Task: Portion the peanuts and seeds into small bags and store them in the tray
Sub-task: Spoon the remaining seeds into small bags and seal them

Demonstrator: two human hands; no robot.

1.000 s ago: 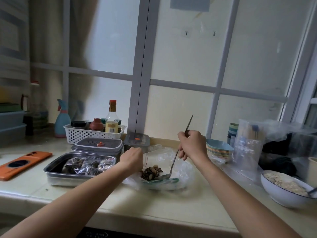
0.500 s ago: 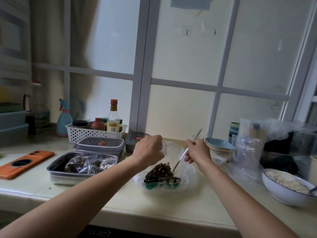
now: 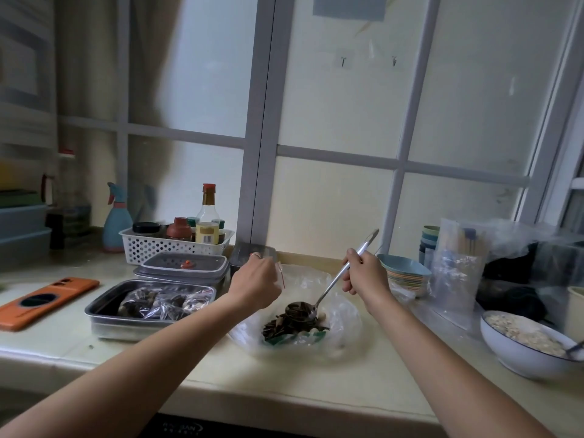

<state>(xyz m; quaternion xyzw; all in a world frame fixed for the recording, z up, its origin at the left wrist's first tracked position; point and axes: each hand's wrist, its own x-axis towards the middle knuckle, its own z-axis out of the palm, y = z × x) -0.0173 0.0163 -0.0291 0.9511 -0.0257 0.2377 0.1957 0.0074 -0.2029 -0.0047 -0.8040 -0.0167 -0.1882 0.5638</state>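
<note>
One pile of dark seeds (image 3: 294, 325) on clear plastic, counter centre; spoon (image 3: 331, 287) loaded, bowl just above pile. Fingers of right hand (image 3: 366, 276) curled round spoon handle. Fingers of left hand (image 3: 256, 284) curled, pinching small clear bag (image 3: 281, 275), red strip showing, rest hidden. Steel tray (image 3: 101, 314) left of pile, filled bags (image 3: 164, 303) inside. White bowl (image 3: 518, 358) of peanuts (image 3: 521, 335) far right.
</note>
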